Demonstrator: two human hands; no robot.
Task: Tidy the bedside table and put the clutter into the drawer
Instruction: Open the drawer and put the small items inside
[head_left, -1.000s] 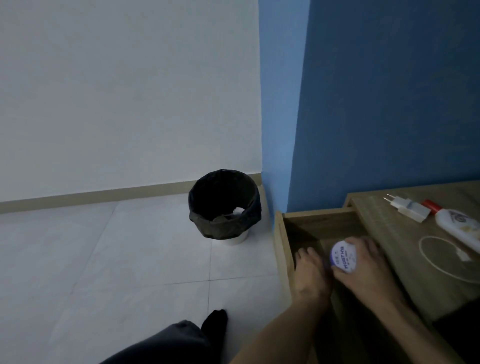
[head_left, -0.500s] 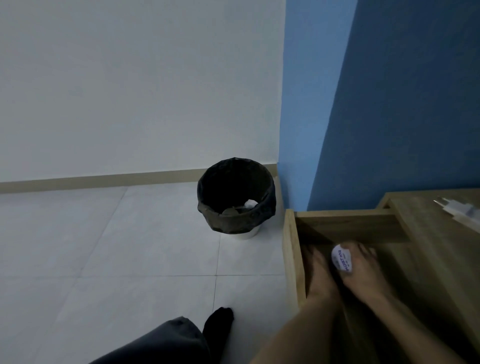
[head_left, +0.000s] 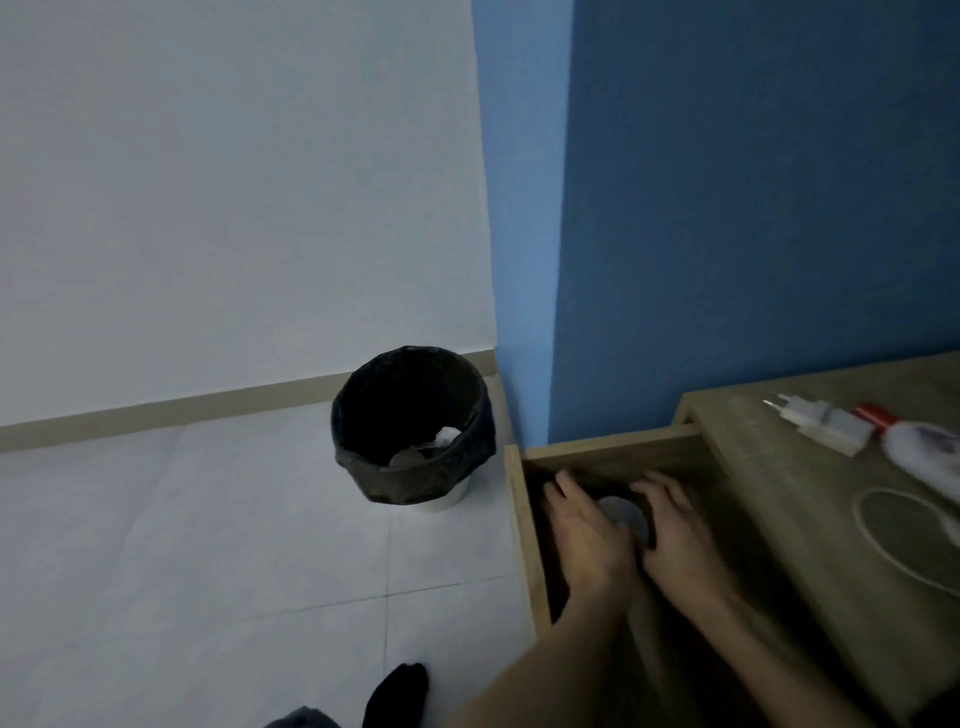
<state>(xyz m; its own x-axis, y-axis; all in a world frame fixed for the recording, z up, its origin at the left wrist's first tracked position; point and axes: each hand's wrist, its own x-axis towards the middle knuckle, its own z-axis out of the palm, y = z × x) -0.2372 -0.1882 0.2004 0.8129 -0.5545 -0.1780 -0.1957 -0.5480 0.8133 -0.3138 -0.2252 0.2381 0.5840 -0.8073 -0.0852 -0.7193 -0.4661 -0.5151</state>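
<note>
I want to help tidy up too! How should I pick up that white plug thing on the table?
Take the white charger by its blocky body, coming down from above with your fingers on its two long sides. It lies flat on the bedside table, so the top is open to you. Its metal prongs stick out at the left end, so it is probably best to leave those alone.

A bedroom: bedside table (head_left: 810, 499), charger (head_left: 821, 423), wastebasket (head_left: 413, 423).

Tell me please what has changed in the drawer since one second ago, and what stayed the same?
The round jar went down into the drawer, its label no longer readable; the right hand still holds it and the left hand now lies against it. The charger, bottle and cable stayed on the table top.
</note>
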